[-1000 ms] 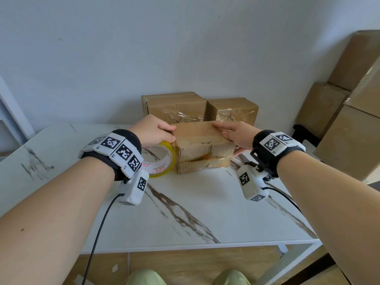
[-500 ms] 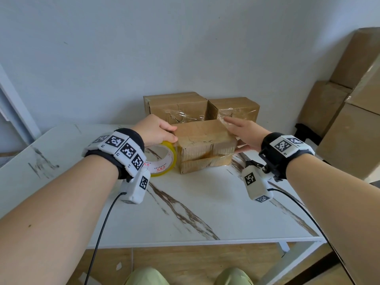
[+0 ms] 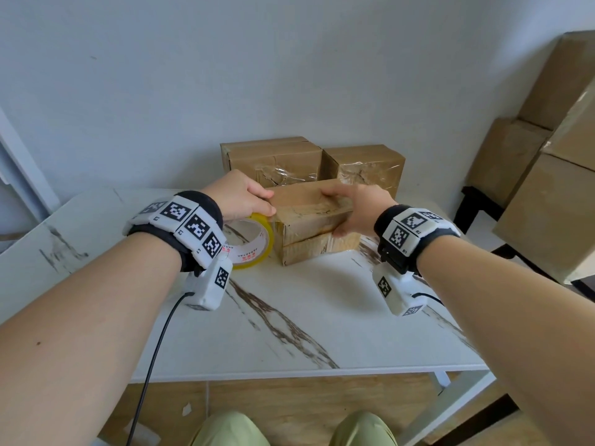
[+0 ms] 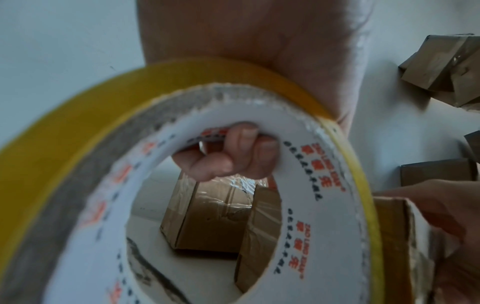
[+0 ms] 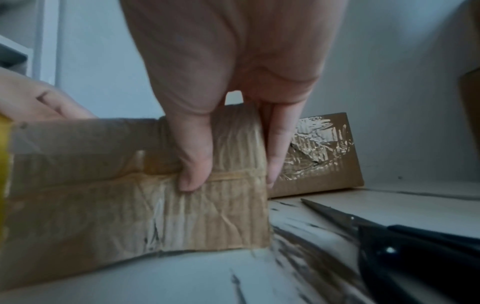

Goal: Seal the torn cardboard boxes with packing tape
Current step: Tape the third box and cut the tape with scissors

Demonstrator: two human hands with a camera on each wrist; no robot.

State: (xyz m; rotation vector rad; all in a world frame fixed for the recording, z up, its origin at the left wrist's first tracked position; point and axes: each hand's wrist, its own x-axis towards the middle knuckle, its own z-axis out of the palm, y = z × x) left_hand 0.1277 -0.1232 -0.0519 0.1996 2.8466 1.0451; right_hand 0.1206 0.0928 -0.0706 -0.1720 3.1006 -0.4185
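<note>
While the right hand (image 3: 355, 209) clamps the long brown cardboard box's (image 3: 309, 231) right end, its length running crosswise, the left hand (image 3: 241, 196) grips the yellow tape roll (image 3: 254, 241), seemingly touching the box's left end.

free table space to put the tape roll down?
Bare marble table between the front box and the near edge, and left of the tape roll. Crowded: two boxes behind; scissors right of the front box.
</note>
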